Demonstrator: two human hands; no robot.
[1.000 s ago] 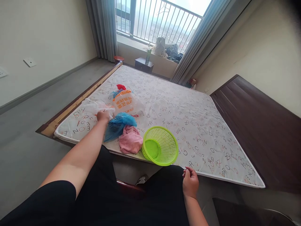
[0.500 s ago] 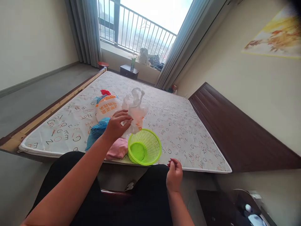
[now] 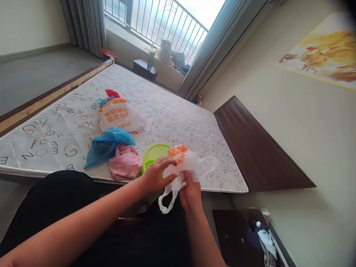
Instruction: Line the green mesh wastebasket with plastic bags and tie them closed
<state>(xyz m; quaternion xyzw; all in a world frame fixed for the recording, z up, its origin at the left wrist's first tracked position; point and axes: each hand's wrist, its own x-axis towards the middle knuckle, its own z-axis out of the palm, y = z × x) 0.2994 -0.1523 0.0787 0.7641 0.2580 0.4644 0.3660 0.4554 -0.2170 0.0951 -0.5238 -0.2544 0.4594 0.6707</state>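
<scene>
A crumpled white plastic bag (image 3: pixel 191 163) with orange print is between my two hands, over the edge of the mattress. My right hand (image 3: pixel 190 194) pinches its lower part, thumb up, and one handle loop dangles below. My left hand (image 3: pixel 160 174) curves round the bag's left side, thumb and fingers apart with plastic between them. Partly hidden behind my left hand and the bag stands a lime-green plastic basket (image 3: pixel 152 152). To its left lie a pink cloth (image 3: pixel 126 163) and a blue plastic bag (image 3: pixel 108 144).
Farther back on the letter-patterned mattress (image 3: pixel 167 115) lie a white bag with orange print (image 3: pixel 118 115) and a red plastic bag (image 3: pixel 112 93). A dark headboard (image 3: pixel 258 148) rises at the right. A dark cabinet (image 3: pixel 233 233) stands at lower right. My knees are against the bed's near side.
The white bag has moved from above the basket down and right, and its handle now hangs downward. My right hand has come up and taken hold of it. The view has tilted down.
</scene>
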